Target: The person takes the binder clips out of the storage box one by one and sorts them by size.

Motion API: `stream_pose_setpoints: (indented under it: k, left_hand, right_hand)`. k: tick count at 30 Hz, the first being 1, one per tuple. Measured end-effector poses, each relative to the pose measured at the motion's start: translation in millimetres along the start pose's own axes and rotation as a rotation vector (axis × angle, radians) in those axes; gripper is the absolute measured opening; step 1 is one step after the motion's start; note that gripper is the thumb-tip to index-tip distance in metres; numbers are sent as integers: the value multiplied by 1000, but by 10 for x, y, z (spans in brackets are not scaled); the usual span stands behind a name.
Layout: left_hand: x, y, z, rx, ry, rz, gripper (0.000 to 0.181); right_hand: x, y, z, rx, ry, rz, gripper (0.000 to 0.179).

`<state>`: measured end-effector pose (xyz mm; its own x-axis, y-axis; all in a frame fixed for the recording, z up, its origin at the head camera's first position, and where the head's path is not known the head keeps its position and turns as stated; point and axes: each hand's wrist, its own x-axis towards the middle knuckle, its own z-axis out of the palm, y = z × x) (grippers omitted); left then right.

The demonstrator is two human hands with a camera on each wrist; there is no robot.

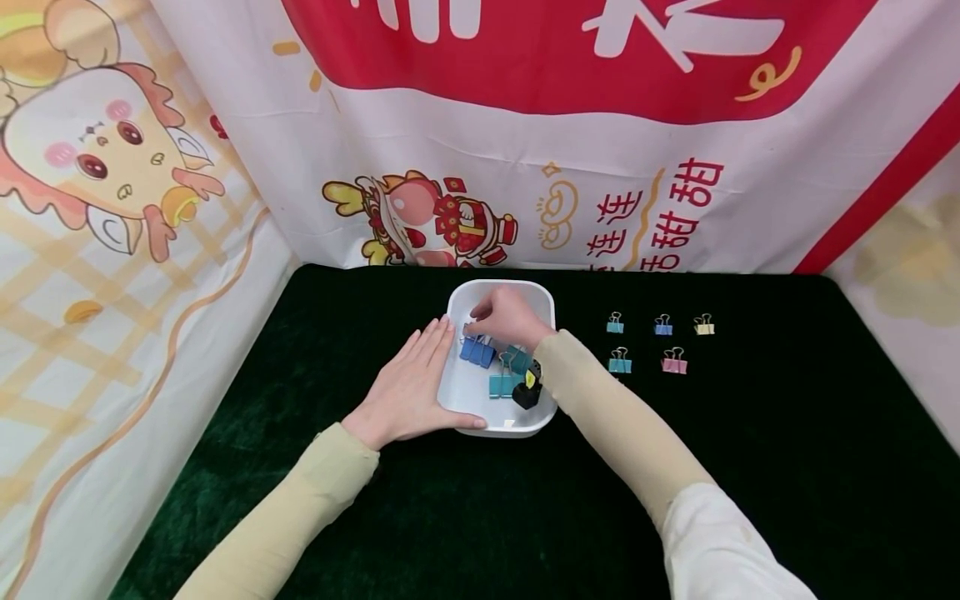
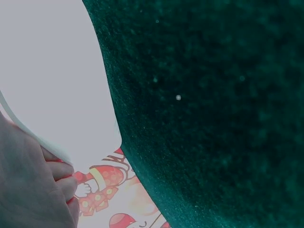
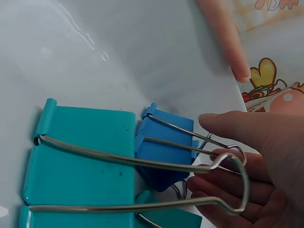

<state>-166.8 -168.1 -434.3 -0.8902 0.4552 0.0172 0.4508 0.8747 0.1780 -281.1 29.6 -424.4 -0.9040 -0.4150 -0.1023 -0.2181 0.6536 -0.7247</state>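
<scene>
right hand [image 1: 517,315] inside the white tray [image 1: 465,392], thumb and fingers parted around the wire handles of a blue clip [image 1: 477,352]; can't tell if skin touches wire. clip body lies just on the person's side of the fingertips, handles running toward them, so long axis points into that hand's gap. teal clip [image 1: 501,386] sits nearer the person than the right hand. left hand [image 1: 412,383], fingers straight, along the tray's left side, farther from blue clip. pink clip [image 1: 674,366] on worktop [image 1: 750,467], well right of right hand.
</scene>
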Motion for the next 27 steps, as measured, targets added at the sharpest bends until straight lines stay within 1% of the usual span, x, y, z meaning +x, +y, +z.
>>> stream_pose_setpoints:
  k: [4,9,16,24,27]
  left_hand:
    - [0,3,0,6,0,-2,138]
    - [-11,12,-9,0,-8,-9,138]
    - [-8,11,-8,7,7,1,139]
    - [-2,3,10,11,7,2,139]
    - [-2,1,13,12,8,0,139]
  right_hand:
    - [25,32,35,-12,22,-7,28]
    - [19,15,49,-18,34,-4,23]
    - [-11,-7,56,6,64,14,15]
    - [18,56,43,20,120,15,17]
    - [39,89,28,26,130,21,18]
